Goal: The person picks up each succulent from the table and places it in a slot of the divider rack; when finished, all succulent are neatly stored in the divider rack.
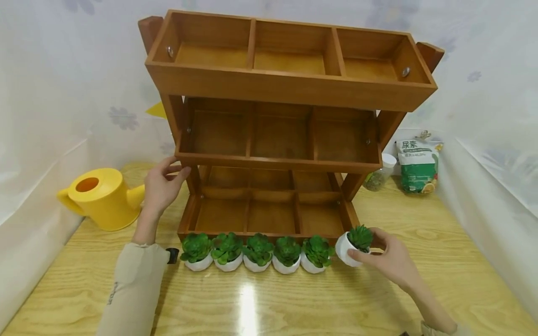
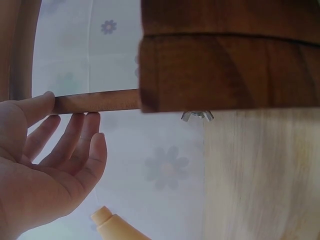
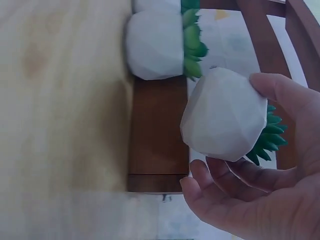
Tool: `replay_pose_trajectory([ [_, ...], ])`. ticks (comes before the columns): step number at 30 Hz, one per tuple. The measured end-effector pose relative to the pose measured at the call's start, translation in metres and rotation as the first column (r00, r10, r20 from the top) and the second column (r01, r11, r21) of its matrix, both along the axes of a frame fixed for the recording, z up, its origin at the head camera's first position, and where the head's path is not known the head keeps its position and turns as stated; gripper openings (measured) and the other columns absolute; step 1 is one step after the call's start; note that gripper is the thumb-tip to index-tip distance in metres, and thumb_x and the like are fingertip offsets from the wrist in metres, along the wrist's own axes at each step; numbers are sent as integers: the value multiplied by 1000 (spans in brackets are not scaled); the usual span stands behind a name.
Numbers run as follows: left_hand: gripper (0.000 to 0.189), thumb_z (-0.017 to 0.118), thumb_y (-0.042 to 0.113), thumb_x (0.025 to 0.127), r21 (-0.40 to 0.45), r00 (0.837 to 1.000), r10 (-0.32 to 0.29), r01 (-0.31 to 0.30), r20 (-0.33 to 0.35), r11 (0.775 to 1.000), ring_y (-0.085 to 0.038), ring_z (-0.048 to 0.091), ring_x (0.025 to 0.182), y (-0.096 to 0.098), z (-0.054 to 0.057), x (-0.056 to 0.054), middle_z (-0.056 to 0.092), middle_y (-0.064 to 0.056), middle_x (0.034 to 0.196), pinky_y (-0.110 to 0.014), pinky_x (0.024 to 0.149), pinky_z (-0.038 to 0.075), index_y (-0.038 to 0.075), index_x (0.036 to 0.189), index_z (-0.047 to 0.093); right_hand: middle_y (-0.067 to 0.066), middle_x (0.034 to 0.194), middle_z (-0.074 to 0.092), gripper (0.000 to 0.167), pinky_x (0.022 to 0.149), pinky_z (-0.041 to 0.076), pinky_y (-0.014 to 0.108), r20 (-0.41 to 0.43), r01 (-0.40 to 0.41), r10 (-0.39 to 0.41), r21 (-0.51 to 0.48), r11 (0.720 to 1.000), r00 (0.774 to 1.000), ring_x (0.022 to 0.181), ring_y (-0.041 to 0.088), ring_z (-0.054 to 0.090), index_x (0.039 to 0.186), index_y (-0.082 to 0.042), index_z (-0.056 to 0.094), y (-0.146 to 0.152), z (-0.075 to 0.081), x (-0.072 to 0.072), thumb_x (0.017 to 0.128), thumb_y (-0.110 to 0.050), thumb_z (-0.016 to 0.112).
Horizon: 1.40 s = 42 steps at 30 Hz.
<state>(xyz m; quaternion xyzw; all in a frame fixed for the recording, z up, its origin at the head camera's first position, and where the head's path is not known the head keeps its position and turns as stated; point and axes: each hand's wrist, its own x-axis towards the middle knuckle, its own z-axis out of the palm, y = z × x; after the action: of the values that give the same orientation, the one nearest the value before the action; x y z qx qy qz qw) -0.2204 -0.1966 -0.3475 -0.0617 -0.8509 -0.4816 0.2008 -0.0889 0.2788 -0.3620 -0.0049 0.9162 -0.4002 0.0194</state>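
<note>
A three-tier wooden plant shelf (image 1: 290, 86) with divided compartments stands on the table. My left hand (image 1: 161, 189) is at its left side. In the left wrist view the thumb and fingers pinch a thin wooden slat (image 2: 100, 101) of the shelf. At the lower right, my right hand (image 1: 392, 261) holds a small potted succulent (image 3: 225, 117) between thumb and fingers, its white faceted pot tilted and lifted off the table. Several more potted succulents (image 1: 257, 252) in white pots line up along the front of the bottom tier.
A yellow watering can (image 1: 107, 205) stands on the left. At the back right are a clear jar (image 1: 378, 175) with a white lid and a green-and-white bag (image 1: 418, 165). Patterned white sheeting (image 1: 479, 93) hangs behind and beside the wooden table (image 1: 201, 303).
</note>
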Motion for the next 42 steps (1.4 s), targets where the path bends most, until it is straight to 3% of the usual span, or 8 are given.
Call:
replay_pose_trajectory([
  [7, 44, 61, 21, 95, 3, 1000, -5, 5, 0, 1000, -42, 60, 106, 0, 1, 1, 57, -25, 128, -56, 87, 50, 2, 135, 54, 9, 107, 66, 50, 75, 50, 33, -8, -37, 37, -44, 998, 999, 93, 16, 63, 124, 0, 57, -4, 25, -21, 86, -29, 73],
  [16, 45, 60, 21, 96, 4, 1000, -9, 9, 14, 1000, -43, 60, 106, 0, 1, 2, 57, -26, 128, -56, 87, 50, 2, 136, 53, 11, 102, 67, 54, 76, 49, 36, 54, -80, 83, -50, 996, 995, 90, 21, 63, 122, 2, 57, -13, 45, -55, 86, -35, 72],
  [21, 46, 60, 23, 96, 9, 1000, -4, 4, 25, 1000, -44, 60, 106, 0, 1, 2, 57, -26, 126, -57, 87, 49, 3, 137, 52, 18, 110, 63, 71, 80, 51, 41, 105, -92, 92, -7, 996, 990, 95, 27, 60, 132, 5, 47, -19, 51, -71, 84, -41, 72],
  [24, 46, 60, 23, 96, 12, 1000, -5, 5, 27, 1000, -44, 60, 106, 0, 1, 2, 57, -26, 126, -57, 87, 49, 3, 137, 52, 20, 116, 61, 77, 81, 53, 44, 128, -113, 110, 12, 994, 986, 99, 28, 60, 136, 6, 43, -21, 52, -79, 83, -43, 72],
  [31, 47, 59, 25, 96, 12, 999, -9, 9, 36, 1000, -44, 60, 105, -1, 0, 2, 58, -27, 124, -57, 87, 49, 3, 138, 51, 12, 110, 65, 56, 83, 51, 42, 102, -223, 228, -53, 973, 968, 96, 22, 62, 122, 0, 57, -24, 45, -99, 83, -35, 74],
  [33, 48, 59, 25, 96, 12, 999, -7, 7, 37, 1000, -45, 60, 105, -1, 1, 2, 58, -27, 124, -57, 87, 49, 3, 138, 51, 11, 109, 65, 58, 84, 51, 40, 105, -259, 265, -68, 963, 959, 96, 22, 62, 125, 0, 55, -25, 41, -104, 83, -33, 75],
  [42, 46, 59, 24, 96, 11, 1000, -8, 7, 28, 1000, -44, 60, 105, -1, 1, 2, 58, -27, 124, -57, 87, 50, 3, 137, 52, 18, 126, 57, 87, 87, 50, 46, 102, -350, 337, 168, 921, 936, 109, 31, 57, 141, 2, 43, -32, 32, -126, 77, -45, 78],
])
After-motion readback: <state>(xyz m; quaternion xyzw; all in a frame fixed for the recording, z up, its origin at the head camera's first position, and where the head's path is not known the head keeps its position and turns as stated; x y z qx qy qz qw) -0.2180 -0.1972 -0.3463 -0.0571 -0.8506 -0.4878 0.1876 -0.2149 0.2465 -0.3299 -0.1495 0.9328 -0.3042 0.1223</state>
